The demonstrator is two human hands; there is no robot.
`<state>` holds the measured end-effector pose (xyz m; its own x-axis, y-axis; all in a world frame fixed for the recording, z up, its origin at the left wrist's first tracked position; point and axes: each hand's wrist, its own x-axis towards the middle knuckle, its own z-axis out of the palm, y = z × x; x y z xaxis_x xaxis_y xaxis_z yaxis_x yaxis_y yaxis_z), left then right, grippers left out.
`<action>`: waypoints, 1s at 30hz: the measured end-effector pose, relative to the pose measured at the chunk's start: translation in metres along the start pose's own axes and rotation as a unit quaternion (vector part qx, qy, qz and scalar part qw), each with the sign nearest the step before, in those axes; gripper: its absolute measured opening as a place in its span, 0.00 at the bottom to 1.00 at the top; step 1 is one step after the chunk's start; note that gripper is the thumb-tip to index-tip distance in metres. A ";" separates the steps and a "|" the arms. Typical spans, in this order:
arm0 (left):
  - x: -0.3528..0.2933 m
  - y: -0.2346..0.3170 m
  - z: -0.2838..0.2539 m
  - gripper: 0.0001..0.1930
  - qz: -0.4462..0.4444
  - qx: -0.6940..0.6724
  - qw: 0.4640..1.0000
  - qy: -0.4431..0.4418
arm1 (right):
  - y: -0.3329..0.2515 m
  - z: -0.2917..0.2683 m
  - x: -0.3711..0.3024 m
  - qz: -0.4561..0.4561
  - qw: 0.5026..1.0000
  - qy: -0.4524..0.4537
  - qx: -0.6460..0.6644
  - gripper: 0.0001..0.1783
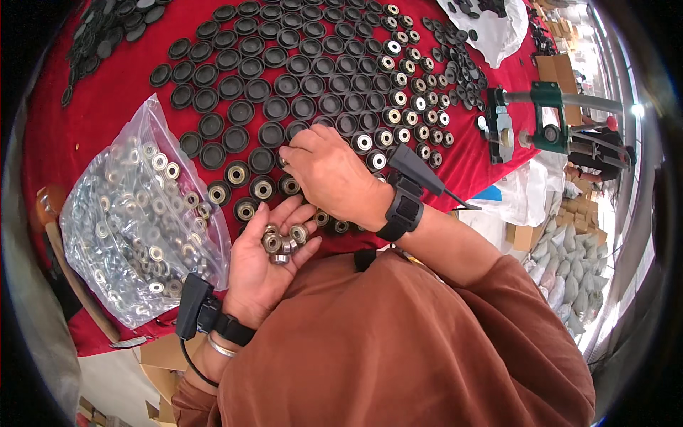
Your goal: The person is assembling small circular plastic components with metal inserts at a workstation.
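Observation:
My left hand [252,274] is turned palm up and cupped, with several small metal ball bearings [272,243] resting in the palm and against the fingers. Just above and to its right, my right hand [334,174] reaches palm down over the black round caps [287,85]. Its fingers are drawn together at the caps, and whatever they pinch is hidden under them. Rows of these shallow caps cover the middle of the red cloth. Those nearest my hands carry bearings, such as a seated bearing [262,188] left of my right hand. More bearing-filled caps [402,134] run up the right side.
A clear plastic bag [121,235] full of bearings stands left of my left hand. Beyond it lies a wooden-handled hammer [80,288]. A green hand press [549,121] is at the right edge. Loose black discs [117,28] are piled far left; a white bag [494,35] lies far right.

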<state>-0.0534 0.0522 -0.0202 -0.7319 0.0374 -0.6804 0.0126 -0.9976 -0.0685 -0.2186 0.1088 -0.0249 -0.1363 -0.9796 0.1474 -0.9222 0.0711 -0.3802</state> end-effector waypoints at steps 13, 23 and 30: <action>-0.002 0.000 -0.006 0.24 0.032 -0.023 0.999 0.018 | -0.041 -0.038 -0.019 0.003 0.977 -0.095 0.189 0.10; -0.002 -0.004 -0.011 0.20 0.020 -0.051 0.998 -0.026 | -0.038 -0.037 -0.024 0.001 0.974 -0.077 0.211 0.07; -0.005 -0.004 -0.005 0.19 0.003 -0.005 1.000 0.002 | -0.008 -0.017 0.013 0.028 0.996 0.013 0.083 0.09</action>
<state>-0.0461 0.0564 -0.0200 -0.7287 0.0316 -0.6841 0.0236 -0.9972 -0.0711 -0.2197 0.0989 -0.0043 -0.1968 -0.9697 0.1447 -0.8409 0.0910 -0.5335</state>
